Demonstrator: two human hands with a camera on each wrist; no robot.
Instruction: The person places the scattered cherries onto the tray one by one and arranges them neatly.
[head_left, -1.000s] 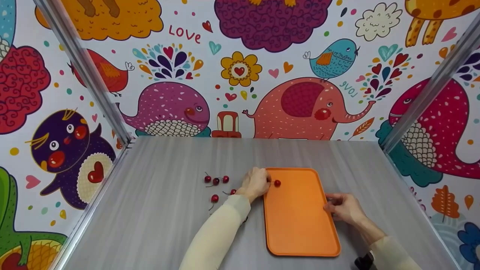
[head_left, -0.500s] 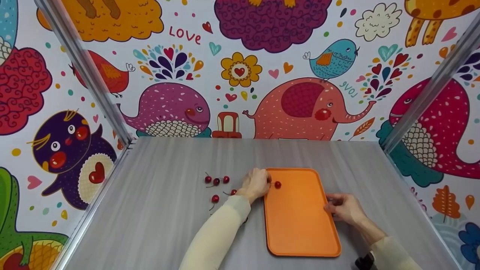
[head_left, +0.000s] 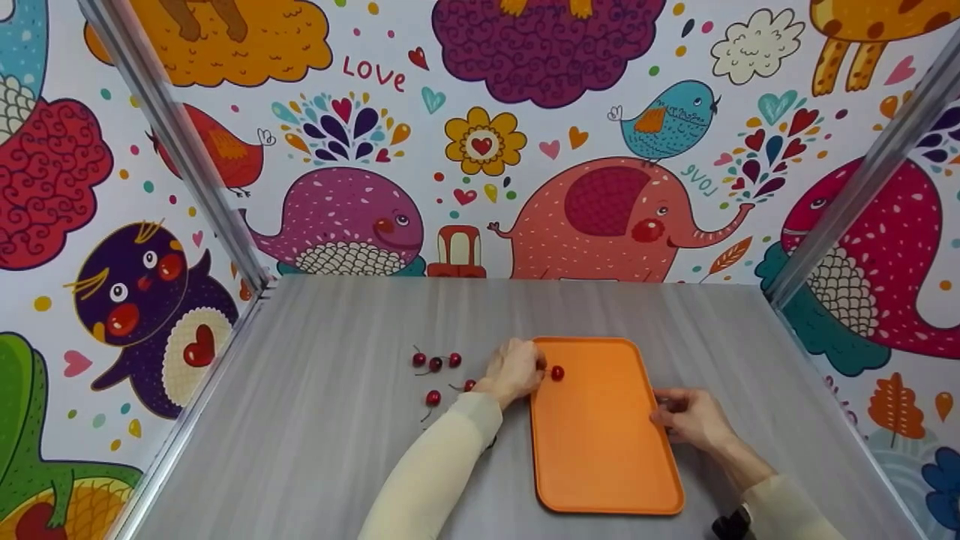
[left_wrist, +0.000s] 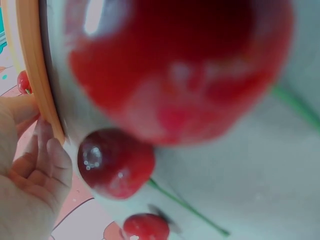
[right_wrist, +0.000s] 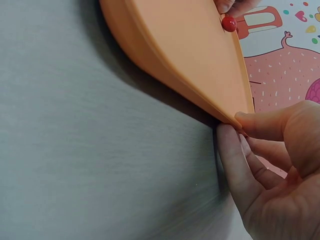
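Observation:
My left hand (head_left: 514, 369) is at the upper left edge of an orange tray (head_left: 600, 442). It pinches a red cherry (head_left: 557, 373) by its stem, and the fruit sits over the tray's surface, just inside the rim. In the left wrist view, that cherry (left_wrist: 23, 82) shows beyond the tray's rim (left_wrist: 37, 65), with the curled fingers (left_wrist: 42, 160) beside it. On the tray's right side, my right hand (head_left: 694, 416) grips the rim between thumb and fingers. The right wrist view shows the thumb (right_wrist: 260, 125) on top of the rim and the fingers below.
Several cherries with stems lie on the grey table (head_left: 315, 405) left of the tray, among them one cherry (head_left: 433, 398) near my left sleeve (head_left: 442, 457). A large cherry (left_wrist: 175, 65) looms close to the left wrist camera. A patterned wall (head_left: 480, 90) stands behind.
The cherry at my left fingertips has shifted slightly toward me over the tray. The right hand keeps its hold on the rim; the head view has moved a little.

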